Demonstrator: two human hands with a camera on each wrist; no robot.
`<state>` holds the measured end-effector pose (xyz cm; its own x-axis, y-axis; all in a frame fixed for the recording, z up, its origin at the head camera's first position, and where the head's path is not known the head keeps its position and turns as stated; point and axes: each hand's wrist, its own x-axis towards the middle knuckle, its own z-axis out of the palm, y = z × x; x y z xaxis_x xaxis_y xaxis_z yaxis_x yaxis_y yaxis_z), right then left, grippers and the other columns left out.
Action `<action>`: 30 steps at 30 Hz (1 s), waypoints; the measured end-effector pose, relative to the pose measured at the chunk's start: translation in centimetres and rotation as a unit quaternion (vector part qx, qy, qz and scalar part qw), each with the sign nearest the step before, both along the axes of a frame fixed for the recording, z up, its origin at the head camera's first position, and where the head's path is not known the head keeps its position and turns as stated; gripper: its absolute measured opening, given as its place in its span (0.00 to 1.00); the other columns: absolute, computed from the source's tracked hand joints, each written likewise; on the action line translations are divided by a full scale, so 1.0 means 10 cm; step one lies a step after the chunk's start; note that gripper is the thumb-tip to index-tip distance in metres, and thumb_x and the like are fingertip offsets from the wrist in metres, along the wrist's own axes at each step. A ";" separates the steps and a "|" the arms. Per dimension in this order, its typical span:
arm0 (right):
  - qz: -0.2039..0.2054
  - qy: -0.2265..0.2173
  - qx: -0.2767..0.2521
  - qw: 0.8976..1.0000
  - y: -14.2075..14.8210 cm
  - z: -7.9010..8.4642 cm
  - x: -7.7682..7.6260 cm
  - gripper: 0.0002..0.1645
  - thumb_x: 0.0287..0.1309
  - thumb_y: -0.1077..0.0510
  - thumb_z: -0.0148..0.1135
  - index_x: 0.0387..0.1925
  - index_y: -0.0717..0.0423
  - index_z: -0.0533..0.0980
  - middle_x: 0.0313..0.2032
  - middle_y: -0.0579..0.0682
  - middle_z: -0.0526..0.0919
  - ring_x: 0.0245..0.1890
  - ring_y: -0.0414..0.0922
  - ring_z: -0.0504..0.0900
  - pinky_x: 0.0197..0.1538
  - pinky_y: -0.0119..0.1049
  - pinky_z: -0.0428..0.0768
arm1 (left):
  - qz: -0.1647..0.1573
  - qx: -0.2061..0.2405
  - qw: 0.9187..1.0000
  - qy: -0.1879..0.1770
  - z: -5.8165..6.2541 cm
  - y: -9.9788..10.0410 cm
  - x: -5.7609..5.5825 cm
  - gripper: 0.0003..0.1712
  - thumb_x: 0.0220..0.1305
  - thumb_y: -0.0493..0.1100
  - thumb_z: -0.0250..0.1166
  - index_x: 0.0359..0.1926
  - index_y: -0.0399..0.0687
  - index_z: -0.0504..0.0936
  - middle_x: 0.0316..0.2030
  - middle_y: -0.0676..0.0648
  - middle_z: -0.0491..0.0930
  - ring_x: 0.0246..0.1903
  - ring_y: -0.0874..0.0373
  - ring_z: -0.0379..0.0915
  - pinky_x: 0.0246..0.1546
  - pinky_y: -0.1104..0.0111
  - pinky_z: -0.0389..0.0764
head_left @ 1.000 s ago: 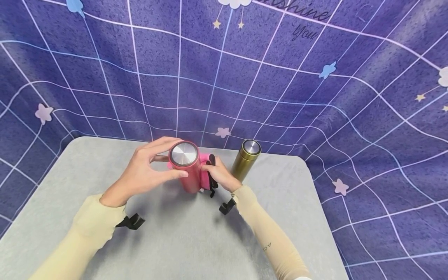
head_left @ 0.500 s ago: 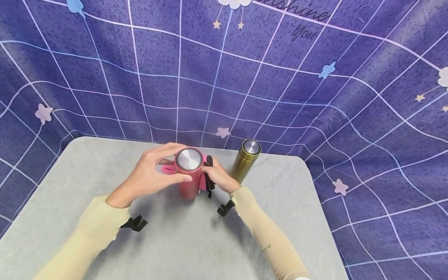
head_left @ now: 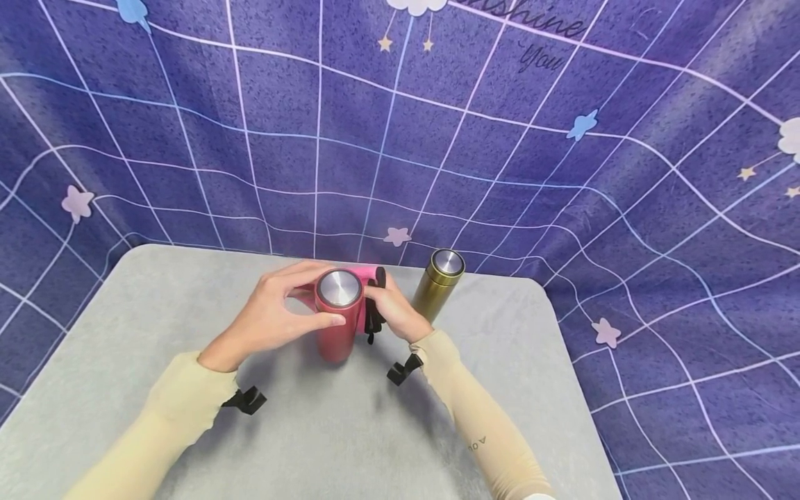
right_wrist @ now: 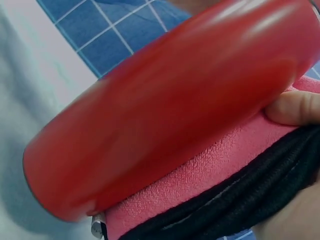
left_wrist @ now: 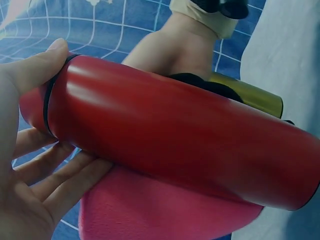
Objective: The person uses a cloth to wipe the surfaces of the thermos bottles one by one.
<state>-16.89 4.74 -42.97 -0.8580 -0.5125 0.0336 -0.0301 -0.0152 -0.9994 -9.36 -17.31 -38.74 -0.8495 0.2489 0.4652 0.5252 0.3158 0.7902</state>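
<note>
My left hand [head_left: 269, 312] grips a red thermos flask [head_left: 336, 340] around its upper part, with the thumb on the near side and the fingers behind. The flask stands roughly upright, its round silver-topped lid facing up. Whether its base touches the table, I cannot tell. Against its far right side, my right hand [head_left: 395, 305] holds a pink fleecy cloth [head_left: 360, 273] with black trim. The right wrist view shows that thumb pressed on the cloth [right_wrist: 195, 175] beside the flask [right_wrist: 150, 120]. In the left wrist view, the cloth [left_wrist: 155, 205] spreads behind the flask.
A gold-green thermos flask [head_left: 435, 288] stands upright behind my right forearm, close to the table's back edge. The grey table [head_left: 312, 437] meets a purple-blue grid-patterned curtain [head_left: 350, 125] at the back and sides. Black mounts hang from both wrists.
The red flask and my left hand have shifted slightly right and nearer me. The pink cloth moved along the flask's side; its pink upper end now sticks out behind, towards the right.
</note>
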 end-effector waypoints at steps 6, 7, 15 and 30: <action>-0.004 -0.005 -0.003 1.000 0.02 0.04 0.01 0.26 0.70 0.64 0.57 0.66 0.70 0.77 0.57 0.62 0.86 0.51 0.40 0.83 0.63 0.37 0.80 | -0.008 0.008 1.000 0.008 -0.05 0.02 -0.02 0.41 0.48 0.40 0.89 0.65 0.54 0.86 0.60 0.55 0.84 0.56 0.63 0.81 0.50 0.73 0.86; -0.003 -0.003 -0.003 1.000 0.02 0.04 0.01 0.26 0.69 0.64 0.57 0.66 0.70 0.77 0.57 0.62 0.86 0.52 0.40 0.83 0.63 0.38 0.80 | -0.007 0.008 1.000 0.009 -0.06 0.02 -0.02 0.41 0.48 0.40 0.89 0.65 0.53 0.86 0.60 0.55 0.84 0.56 0.63 0.81 0.49 0.74 0.86; -0.016 -0.015 -0.003 1.000 0.05 0.03 0.06 0.24 0.65 0.64 0.59 0.61 0.71 0.78 0.46 0.48 0.87 0.47 0.40 0.82 0.59 0.34 0.80 | 0.027 0.017 0.999 -0.003 -0.12 -0.02 -0.06 0.37 0.52 0.38 0.87 0.64 0.55 0.87 0.57 0.54 0.87 0.49 0.63 0.83 0.46 0.76 0.86; -0.004 0.054 0.021 0.998 0.16 -0.05 0.11 0.23 0.79 0.53 0.61 0.66 0.59 0.81 0.52 0.52 0.91 0.50 0.40 0.85 0.60 0.37 0.81 | 0.061 0.051 0.995 -0.058 -0.12 -0.11 -0.06 0.32 0.56 0.35 0.83 0.63 0.44 0.87 0.54 0.45 0.87 0.47 0.66 0.83 0.47 0.75 0.87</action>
<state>-15.75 6.29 -43.48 -0.8545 -0.5088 0.1049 -0.1380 0.0277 -0.9900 -10.01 -18.36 -39.92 -0.9203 0.0977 0.3789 0.3906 0.2873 0.8746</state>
